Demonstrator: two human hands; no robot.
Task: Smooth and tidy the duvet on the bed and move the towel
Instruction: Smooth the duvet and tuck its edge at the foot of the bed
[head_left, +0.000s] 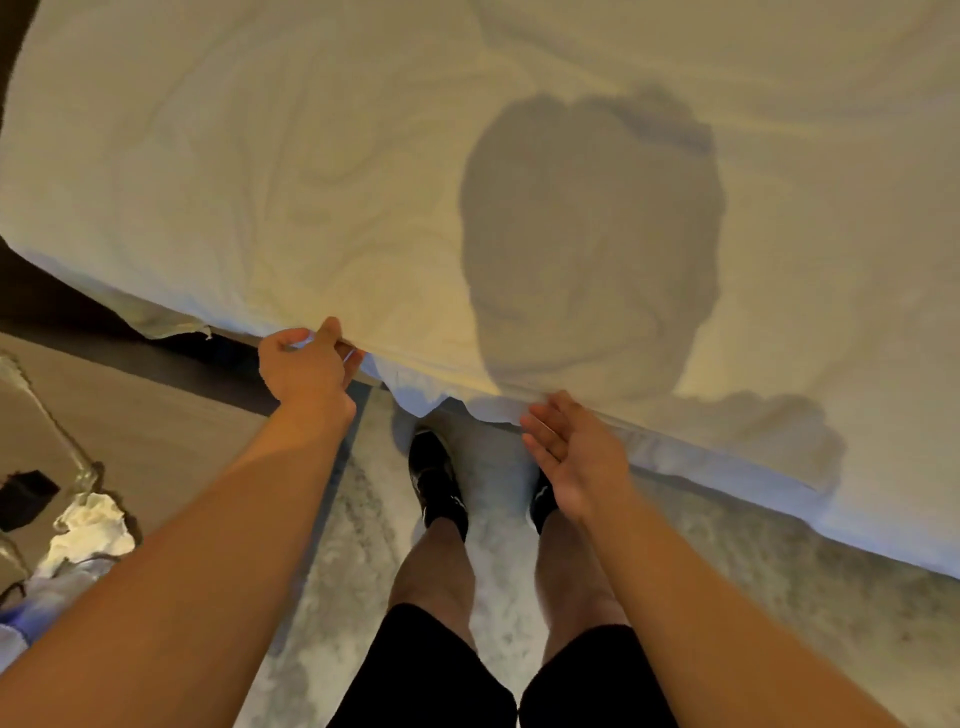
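1. Duvet (363, 182) covers the bed across the upper view; shallow swirls and creases run over its surface, so by my reading the smoothing is underway, not finished.
2. Rug (727, 582) lies under the person's feet beside the bed; the duvet's near edge hangs unevenly over it, dipping between the hands.
3. Left hand (304, 366) pinches that hanging edge, thumb on top and fingers curled beneath the fabric.
4. Right hand (574, 457) is at the edge further along, fingers straight and loosely spread, gripping nothing; whether it touches the cloth I cannot tell.
5. White crumpled cloth (91, 530) lies on the floor at left, well apart from the bed; if this is the towel, it appears not yet moved.
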